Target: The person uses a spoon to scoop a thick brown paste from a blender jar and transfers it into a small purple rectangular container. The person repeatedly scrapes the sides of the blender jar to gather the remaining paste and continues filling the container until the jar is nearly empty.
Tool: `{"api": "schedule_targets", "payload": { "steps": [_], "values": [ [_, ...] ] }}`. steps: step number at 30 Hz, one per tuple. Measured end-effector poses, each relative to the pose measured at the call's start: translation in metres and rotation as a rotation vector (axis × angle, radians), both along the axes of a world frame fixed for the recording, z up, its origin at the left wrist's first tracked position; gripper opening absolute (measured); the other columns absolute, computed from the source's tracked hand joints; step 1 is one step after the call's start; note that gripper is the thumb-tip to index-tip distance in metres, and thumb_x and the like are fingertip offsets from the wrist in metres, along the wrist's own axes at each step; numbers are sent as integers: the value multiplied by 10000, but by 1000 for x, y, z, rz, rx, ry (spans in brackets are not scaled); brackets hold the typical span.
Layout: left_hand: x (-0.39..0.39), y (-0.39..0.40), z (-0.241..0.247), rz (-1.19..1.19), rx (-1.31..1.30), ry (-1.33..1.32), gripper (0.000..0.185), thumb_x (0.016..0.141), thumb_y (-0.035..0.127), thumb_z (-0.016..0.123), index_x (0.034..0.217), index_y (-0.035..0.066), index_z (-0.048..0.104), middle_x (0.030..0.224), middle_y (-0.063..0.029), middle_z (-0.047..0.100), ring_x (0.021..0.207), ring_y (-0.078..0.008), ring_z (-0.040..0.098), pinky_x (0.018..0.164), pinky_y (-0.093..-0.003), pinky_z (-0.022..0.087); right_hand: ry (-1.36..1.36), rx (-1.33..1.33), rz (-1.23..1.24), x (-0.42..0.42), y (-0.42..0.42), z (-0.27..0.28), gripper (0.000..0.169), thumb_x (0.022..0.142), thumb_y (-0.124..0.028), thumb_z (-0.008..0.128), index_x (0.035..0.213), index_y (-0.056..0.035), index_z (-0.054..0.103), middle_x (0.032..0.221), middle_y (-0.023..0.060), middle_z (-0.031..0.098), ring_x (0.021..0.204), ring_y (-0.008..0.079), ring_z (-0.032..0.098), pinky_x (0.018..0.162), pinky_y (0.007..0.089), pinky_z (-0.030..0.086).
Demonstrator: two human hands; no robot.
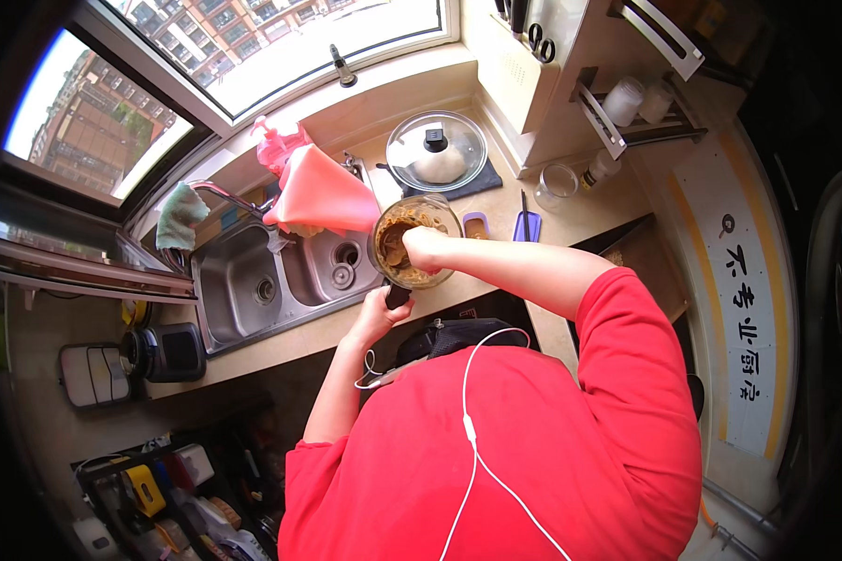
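My left hand (377,315) grips the black handle (397,295) of a glass pot (431,205) at the counter's front edge. Wet brown paste (395,245) coats the inside of the pot. My right hand (424,249) reaches down into it from the right; its fingers are hidden, so I cannot tell whether they hold anything. Just right of the pot is a small purple dish (476,226) with something brown in it. Beside that, a dark stick-like utensil (525,210) rests on a blue-purple holder (535,226).
A glass lid (437,151) covers a pale mound behind the pot. A double steel sink (238,273) lies left, with a pink sheet (326,189) draped near its faucet (217,191). At right stand a glass jar (556,186), a small bottle (601,170) and a knife rack (516,80).
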State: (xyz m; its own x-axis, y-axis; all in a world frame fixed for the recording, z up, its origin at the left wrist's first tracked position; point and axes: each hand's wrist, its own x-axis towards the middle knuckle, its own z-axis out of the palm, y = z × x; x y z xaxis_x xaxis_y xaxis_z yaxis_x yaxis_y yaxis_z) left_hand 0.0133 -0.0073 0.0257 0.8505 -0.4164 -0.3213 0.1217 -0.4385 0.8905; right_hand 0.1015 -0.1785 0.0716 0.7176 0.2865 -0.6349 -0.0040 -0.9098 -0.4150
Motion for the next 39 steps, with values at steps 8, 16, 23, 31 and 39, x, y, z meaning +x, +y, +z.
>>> {"api": "schedule_targets", "payload": {
  "steps": [8,16,23,31,39],
  "values": [
    [-1,-1,2,-10,20,-58,229,769,157,683,768,-10,527,635,26,469,624,-64,417,567,-259,398,-260,-51,116,4,-17,12,182,611,9,691,791,37,691,826,230,668,803,311,678,676,395,534],
    [2,-5,6,-41,17,-88,271,763,192,698,727,-8,519,610,21,445,599,-62,390,534,-266,376,-487,-78,211,0,-24,-1,199,751,-69,551,868,16,688,895,217,667,856,325,665,728,399,530],
    [2,-4,1,-42,20,-78,275,764,194,697,722,-9,517,610,27,441,600,-59,386,532,-267,375,-437,-123,266,1,-27,-10,182,751,-79,563,848,-8,699,887,196,676,850,324,667,722,396,535],
    [1,-5,3,-34,49,-62,224,749,161,680,779,-28,564,635,-19,522,643,-66,465,607,-270,438,-437,-153,307,3,-25,-11,162,736,-84,581,818,-14,701,838,192,677,818,319,673,712,396,538],
    [-2,-4,-4,-18,19,-73,232,736,160,681,755,-28,547,630,-19,519,632,-69,460,595,-278,434,-550,-115,337,-1,-16,-16,157,722,-100,586,793,-15,697,822,190,675,792,324,674,695,400,540]
  ]
}}
